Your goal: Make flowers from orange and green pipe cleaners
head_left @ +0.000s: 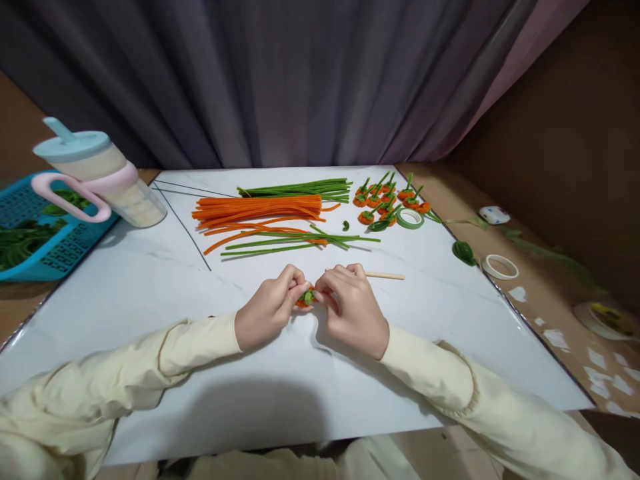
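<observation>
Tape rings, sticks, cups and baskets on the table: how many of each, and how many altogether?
Tape rings: 2, the green tape ring and the white tape ring
Sticks: 1, the wooden stick
Cups: 1, the cup
Baskets: 1, the blue basket
Total: 5
Not counted: the fuzzy orange piece pinched between the left hand and right hand.

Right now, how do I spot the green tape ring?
Look at the white board, then its far right corner, where small orange pipe-cleaner shapes cluster. The green tape ring lies flat at that cluster's near right edge. The other ring is white and sits off the board.
</observation>
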`<move>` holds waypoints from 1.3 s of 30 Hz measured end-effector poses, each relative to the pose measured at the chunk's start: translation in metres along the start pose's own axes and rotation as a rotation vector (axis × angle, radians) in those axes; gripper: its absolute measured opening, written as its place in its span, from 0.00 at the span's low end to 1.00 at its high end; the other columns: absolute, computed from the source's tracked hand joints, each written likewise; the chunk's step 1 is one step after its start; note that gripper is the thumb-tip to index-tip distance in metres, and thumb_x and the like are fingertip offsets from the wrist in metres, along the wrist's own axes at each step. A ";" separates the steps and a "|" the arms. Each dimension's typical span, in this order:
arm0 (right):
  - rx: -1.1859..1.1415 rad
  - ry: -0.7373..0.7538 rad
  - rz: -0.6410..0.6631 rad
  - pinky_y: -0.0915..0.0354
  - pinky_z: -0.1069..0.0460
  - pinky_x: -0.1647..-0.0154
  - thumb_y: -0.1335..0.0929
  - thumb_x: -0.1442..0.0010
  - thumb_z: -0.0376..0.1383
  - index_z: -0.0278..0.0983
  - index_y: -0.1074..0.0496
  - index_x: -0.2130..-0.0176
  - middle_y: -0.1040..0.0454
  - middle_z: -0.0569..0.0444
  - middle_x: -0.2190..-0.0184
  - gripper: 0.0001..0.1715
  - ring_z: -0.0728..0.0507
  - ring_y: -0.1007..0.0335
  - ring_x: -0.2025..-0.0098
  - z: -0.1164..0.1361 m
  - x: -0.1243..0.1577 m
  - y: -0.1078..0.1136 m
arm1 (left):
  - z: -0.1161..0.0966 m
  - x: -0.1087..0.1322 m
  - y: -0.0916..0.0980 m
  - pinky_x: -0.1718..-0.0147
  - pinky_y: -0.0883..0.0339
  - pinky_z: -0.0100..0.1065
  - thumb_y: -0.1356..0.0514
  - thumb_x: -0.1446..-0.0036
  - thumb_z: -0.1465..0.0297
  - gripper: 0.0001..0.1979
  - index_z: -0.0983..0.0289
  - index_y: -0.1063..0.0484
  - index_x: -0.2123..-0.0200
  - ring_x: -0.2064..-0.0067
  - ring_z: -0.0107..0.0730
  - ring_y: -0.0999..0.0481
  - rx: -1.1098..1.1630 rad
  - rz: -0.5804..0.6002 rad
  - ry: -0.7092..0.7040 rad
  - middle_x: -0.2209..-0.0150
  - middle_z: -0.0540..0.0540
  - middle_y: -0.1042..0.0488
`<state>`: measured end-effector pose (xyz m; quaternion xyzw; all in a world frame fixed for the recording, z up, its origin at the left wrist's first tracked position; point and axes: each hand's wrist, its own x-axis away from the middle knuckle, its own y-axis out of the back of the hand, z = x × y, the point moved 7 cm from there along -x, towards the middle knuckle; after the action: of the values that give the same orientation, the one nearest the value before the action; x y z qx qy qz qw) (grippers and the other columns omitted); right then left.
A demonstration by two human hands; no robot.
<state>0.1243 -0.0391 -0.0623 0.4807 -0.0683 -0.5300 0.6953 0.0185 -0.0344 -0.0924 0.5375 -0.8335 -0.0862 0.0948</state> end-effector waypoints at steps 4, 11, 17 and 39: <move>-0.027 0.024 -0.008 0.51 0.49 0.66 0.40 0.54 0.23 0.36 0.41 0.76 0.34 0.55 0.78 0.08 0.46 0.41 0.73 -0.001 0.000 0.000 | 0.008 -0.005 -0.002 0.62 0.27 0.36 0.43 0.44 0.60 0.14 0.62 0.44 0.67 0.67 0.26 0.28 0.226 0.061 0.180 0.72 0.47 0.33; 0.016 0.107 -0.018 0.51 0.48 0.66 0.40 0.52 0.24 0.36 0.40 0.75 0.35 0.55 0.79 0.07 0.45 0.42 0.73 0.004 0.000 0.002 | 0.012 -0.009 -0.001 0.66 0.26 0.39 0.39 0.47 0.58 0.18 0.62 0.41 0.61 0.70 0.29 0.24 0.357 0.081 0.313 0.74 0.49 0.27; 0.029 0.097 -0.020 0.51 0.49 0.66 0.40 0.54 0.24 0.36 0.41 0.75 0.36 0.55 0.79 0.08 0.45 0.42 0.73 0.003 0.001 0.002 | 0.011 -0.008 0.002 0.65 0.27 0.34 0.37 0.51 0.60 0.17 0.64 0.38 0.65 0.69 0.28 0.24 0.382 0.028 0.323 0.74 0.50 0.25; -0.150 0.009 -0.001 0.41 0.48 0.60 0.40 0.40 0.29 0.36 0.37 0.61 0.31 0.48 0.63 0.06 0.42 0.36 0.61 -0.006 -0.001 0.003 | 0.015 -0.006 0.007 0.65 0.27 0.28 0.43 0.45 0.76 0.09 0.67 0.31 0.59 0.68 0.27 0.23 0.566 -0.100 0.440 0.69 0.55 0.24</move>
<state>0.1300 -0.0351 -0.0627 0.4294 -0.0250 -0.5318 0.7295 0.0111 -0.0256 -0.1059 0.5883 -0.7566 0.2612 0.1151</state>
